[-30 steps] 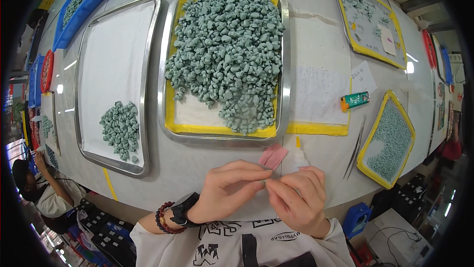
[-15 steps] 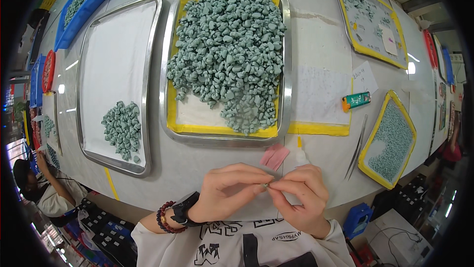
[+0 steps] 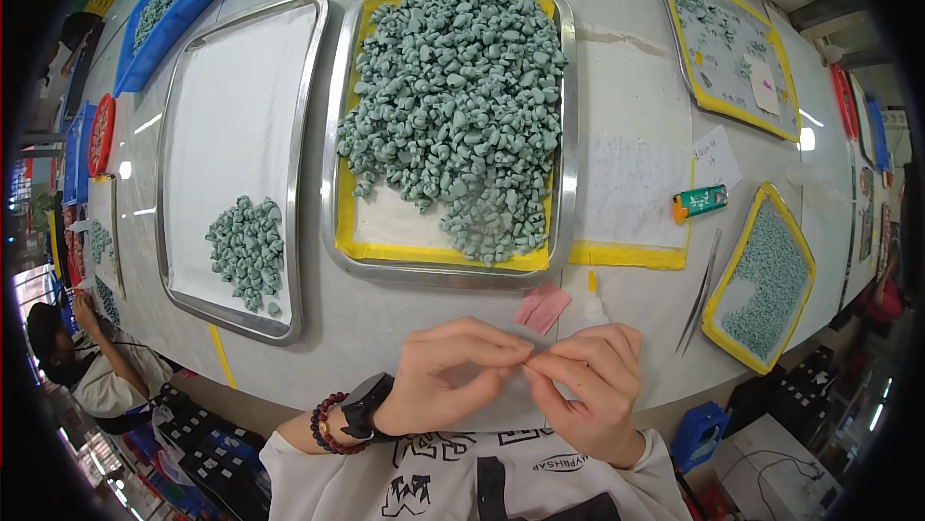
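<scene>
My left hand (image 3: 453,367) and my right hand (image 3: 590,381) meet fingertip to fingertip above the table's near edge. Both are closed in a pinch. The small green piece between them, glimpsed half a second ago, is now almost wholly hidden by the fingers. Just beyond the hands lie a folded pink cloth (image 3: 542,309) and a small white bottle (image 3: 594,309) with a yellow nozzle. A metal tray (image 3: 445,275) farther off carries a big heap of grey-green stone-like pieces (image 3: 462,106). Left of it, a white-lined tray (image 3: 236,106) has a smaller pile (image 3: 248,253) in its near corner.
Tweezers (image 3: 701,290) lie right of the bottle, near a green-and-orange lighter (image 3: 700,202). Two yellow-edged trays, one near (image 3: 710,314) and one far (image 3: 674,39), hold smaller green bits. A blue bin (image 3: 198,10) stands far left. Another person (image 3: 106,367) sits at left.
The fingertips have closed in tighter, so the green piece hardly shows. The whole table view has shifted slightly to the right. The trays and piles look unchanged.
</scene>
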The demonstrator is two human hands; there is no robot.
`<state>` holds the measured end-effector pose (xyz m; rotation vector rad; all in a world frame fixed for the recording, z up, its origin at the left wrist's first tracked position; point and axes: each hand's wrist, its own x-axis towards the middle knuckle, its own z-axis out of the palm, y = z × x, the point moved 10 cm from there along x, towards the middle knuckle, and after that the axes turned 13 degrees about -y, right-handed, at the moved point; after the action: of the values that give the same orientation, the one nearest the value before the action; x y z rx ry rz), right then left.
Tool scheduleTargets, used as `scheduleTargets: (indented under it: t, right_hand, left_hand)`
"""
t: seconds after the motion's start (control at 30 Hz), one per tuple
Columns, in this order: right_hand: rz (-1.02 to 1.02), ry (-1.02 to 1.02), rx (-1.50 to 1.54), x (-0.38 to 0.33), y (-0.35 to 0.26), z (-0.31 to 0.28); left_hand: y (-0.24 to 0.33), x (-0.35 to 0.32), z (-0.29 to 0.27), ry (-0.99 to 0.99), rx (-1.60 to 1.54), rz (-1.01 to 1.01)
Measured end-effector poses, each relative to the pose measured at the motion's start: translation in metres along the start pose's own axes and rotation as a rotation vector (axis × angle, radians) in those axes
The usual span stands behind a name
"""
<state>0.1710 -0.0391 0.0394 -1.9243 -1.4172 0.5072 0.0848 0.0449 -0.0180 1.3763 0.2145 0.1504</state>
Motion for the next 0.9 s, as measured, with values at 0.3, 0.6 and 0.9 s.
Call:
scheduleTargets:
  t: [0.3, 0.6, 0.9]
  right_hand:
    - [0.012, -0.033, -0.076, -0.016, 0.023, -0.036]
    - [0.053, -0.357, -0.378, -0.016, 0.035, 0.008]
    - [-0.086, 0.014, 0.09, -0.049, 0.036, -0.017]
  left_hand:
    - [0.063, -0.038, -0.074, 0.333, 0.736, -0.012]
    - [0.094, -0.038, -0.111, 0.654, 1.228, -0.047]
    - [0.061, 0.027, -0.103, 0.344, 1.37, -0.207]
